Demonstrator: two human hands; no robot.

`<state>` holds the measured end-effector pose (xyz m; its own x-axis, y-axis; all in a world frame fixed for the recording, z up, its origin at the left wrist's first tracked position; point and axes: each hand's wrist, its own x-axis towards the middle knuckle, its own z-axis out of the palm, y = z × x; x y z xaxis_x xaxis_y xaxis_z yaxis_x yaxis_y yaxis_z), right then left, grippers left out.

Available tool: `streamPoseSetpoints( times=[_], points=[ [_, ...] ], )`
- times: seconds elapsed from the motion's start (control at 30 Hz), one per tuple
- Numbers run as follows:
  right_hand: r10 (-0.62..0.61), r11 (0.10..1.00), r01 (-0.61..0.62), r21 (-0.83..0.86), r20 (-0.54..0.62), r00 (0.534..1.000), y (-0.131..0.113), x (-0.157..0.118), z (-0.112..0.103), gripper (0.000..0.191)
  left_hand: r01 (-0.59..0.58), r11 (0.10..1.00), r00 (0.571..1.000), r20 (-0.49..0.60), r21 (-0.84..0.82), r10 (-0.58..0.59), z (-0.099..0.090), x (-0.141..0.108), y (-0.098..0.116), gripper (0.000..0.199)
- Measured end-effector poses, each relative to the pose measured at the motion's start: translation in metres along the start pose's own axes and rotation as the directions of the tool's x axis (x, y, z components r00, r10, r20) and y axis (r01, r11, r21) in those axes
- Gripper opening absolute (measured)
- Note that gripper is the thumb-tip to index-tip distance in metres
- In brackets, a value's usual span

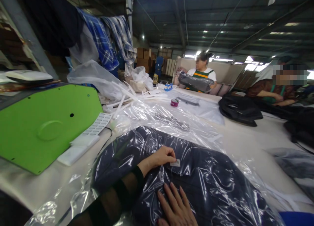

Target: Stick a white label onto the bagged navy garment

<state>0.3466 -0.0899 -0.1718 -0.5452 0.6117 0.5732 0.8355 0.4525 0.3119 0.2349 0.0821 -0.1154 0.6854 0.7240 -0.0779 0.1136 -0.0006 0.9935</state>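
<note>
A dark folded garment (pixel 211 173) in clear plastic wrapping lies in front of me. My left hand (pixel 163 155) is closed over its middle, thumb and finger pinched at the upper left corner of a small white label (pixel 175 162). The label appears flat against the plastic. Below it, my right hand (pixel 177 204) rests palm down on the wrapped garment, with its fingers spread and nothing held.
To the left are a green board (pixel 56 104), a sheet of labels (pixel 94 126) and a white stack (pixel 78 150). Beyond lie loose clear plastic, a tape roll (pixel 174 103) and a black bundle (pixel 239 109). Two people are across the table, one holding a wrapped item (pixel 196 82).
</note>
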Motion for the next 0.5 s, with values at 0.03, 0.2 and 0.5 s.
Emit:
streamPoseSetpoints(
  times=[0.03,0.2,0.5],
  points=[
    [0.002,1.000,-0.002,0.001,0.002,1.000,0.000,-0.001,0.001,0.057,0.008,0.999,1.000,0.014,0.042,-0.009,0.000,0.002,0.003,0.009],
    [0.000,1.000,0.000,-0.005,-0.010,1.000,0.000,-0.001,0.001,0.056,0.036,0.975,0.998,0.049,0.217,-0.048,0.000,0.010,0.012,0.005],
    [0.026,1.000,-0.026,-0.016,-0.015,1.000,-0.002,0.003,-0.003,0.052,0.044,0.916,0.995,0.067,0.399,-0.077,0.001,0.015,0.014,0.005]
  ],
)
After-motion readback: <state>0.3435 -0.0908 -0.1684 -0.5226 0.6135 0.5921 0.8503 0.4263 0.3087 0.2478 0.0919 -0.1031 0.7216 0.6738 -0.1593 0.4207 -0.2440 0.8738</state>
